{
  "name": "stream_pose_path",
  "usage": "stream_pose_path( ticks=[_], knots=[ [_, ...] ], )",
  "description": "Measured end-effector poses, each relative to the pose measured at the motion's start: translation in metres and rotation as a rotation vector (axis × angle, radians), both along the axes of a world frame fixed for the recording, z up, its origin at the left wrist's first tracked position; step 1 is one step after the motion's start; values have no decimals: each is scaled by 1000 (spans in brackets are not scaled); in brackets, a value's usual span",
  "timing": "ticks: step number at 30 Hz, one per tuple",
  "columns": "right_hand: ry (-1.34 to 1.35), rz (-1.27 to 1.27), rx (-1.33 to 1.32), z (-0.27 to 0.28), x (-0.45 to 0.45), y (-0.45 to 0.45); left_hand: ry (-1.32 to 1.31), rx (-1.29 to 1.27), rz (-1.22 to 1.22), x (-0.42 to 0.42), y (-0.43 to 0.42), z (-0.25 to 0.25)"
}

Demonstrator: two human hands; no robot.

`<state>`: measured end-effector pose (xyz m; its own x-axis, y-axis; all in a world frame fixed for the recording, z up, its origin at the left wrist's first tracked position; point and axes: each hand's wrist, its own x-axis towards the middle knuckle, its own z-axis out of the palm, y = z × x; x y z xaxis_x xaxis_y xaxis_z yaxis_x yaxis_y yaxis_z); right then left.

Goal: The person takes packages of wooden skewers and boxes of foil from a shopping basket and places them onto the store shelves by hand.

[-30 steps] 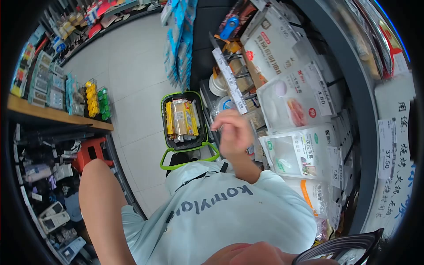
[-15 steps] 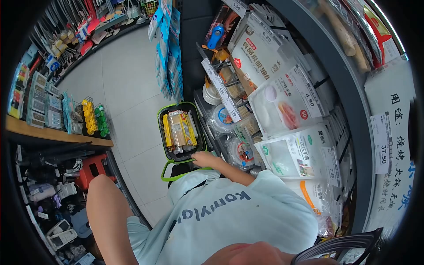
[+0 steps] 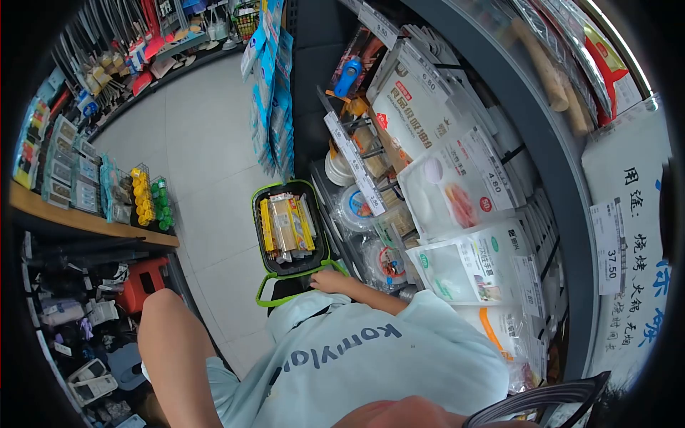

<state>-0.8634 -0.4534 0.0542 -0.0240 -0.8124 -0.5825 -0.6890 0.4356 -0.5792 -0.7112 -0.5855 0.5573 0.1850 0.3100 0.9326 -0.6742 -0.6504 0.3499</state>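
My right hand (image 3: 328,280) is closed around the bright green handle (image 3: 267,289) at the near side of a black basket (image 3: 291,268) with a green rim. The basket stands upright beside the right-hand shelf and holds several yellow and clear packs (image 3: 289,225) of long, thin items. My left arm is bent at the lower left, with its elbow up; the left hand is out of view. Just right of my right hand lie round plastic-wrapped packs (image 3: 389,265) on a low shelf.
Hanging packs of disposable gloves (image 3: 457,192) and price tags line the right rack. Blue packages (image 3: 271,100) hang ahead of the basket. At left are a wooden-edged shelf (image 3: 85,220), a red stool (image 3: 143,285) and netted yellow and green items (image 3: 143,196).
My right hand has come down from above the right shelf edge to the basket's handle and closed there. The basket now appears slightly lower than half a second ago.
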Motion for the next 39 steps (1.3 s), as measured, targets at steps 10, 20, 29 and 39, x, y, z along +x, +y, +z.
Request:
stream_pose_path(
  ticks=[10, 20, 29, 39],
  knots=[
    [-104, 3, -42, -2, -1, 4, 50, 10, 141, 8, 8, -1],
    [-117, -91, 49, -52, 1, 24, 106, 32, 225, 19, 22, -2],
    [-124, -53, 45, -52, 3, 32, 211, 48, 283, 27, 40, -2],
    [-167, 12, -10, -54, 10, 43, -84, 116, 137, 71, 78, 5]
  ],
)
